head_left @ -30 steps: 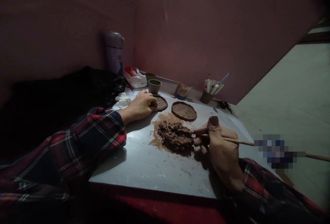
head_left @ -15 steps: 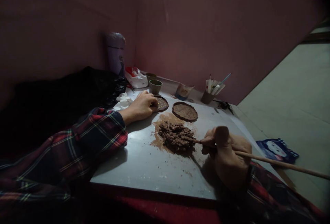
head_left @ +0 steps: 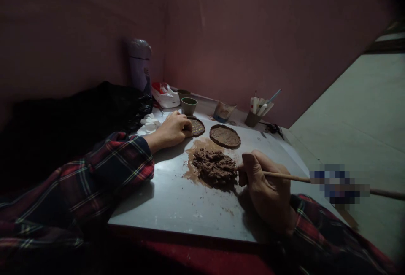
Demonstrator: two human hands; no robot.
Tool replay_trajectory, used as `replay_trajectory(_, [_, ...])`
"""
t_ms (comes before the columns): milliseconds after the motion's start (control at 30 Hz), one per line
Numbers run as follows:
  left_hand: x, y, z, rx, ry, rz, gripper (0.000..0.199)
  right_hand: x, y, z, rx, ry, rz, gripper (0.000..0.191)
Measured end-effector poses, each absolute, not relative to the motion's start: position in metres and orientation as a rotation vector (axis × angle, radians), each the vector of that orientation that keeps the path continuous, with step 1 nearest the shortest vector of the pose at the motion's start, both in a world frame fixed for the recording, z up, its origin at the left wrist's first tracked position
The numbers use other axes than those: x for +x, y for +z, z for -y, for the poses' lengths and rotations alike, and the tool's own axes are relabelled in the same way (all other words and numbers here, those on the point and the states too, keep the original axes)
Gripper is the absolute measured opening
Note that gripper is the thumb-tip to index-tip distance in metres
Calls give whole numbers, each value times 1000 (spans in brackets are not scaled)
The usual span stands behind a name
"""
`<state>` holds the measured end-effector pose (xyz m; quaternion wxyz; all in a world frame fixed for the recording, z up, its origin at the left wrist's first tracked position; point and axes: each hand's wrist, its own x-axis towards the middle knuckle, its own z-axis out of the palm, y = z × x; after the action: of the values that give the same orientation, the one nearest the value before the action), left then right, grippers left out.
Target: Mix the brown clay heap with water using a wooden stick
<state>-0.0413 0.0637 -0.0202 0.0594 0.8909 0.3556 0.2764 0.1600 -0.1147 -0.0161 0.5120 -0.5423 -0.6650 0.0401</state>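
A heap of brown, clay-like material [head_left: 215,166] lies on the white board [head_left: 177,207], with a wet brown smear around it. At its right edge my right hand [head_left: 265,186] is closed around a long thin wooden stick [head_left: 294,177], whose shaft runs off to the right; its tip is hidden at the heap. My left hand [head_left: 174,129] rests at the near left edge of a round dark disc with light dots [head_left: 196,126]. Its fingers are curled, and what they hold, if anything, is hidden. A second round brown disc [head_left: 225,136] lies behind the heap.
Behind the discs stand a green-rimmed cup [head_left: 189,106], a torn-looking container [head_left: 223,111] and a cup of pens [head_left: 253,119]. White gloves or tissue [head_left: 149,123], a black bag [head_left: 104,110] and a purple bottle [head_left: 140,66] are at the left.
My right hand has moved left, closer to the heap, and the stick now lies flatter. My left hand has stayed beside the dotted disc. The whole view has shifted slightly.
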Motion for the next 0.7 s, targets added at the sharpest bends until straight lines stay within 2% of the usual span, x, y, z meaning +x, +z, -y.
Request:
replay_trajectory(367, [-41,-19,-63,2699,814,-1108,10,160,-17,106,-1295,341,1273,40])
replay_trajectory(700, [-41,-20,-63,2686,846,-1075,10,158,-10,110,-1015,264,998,46])
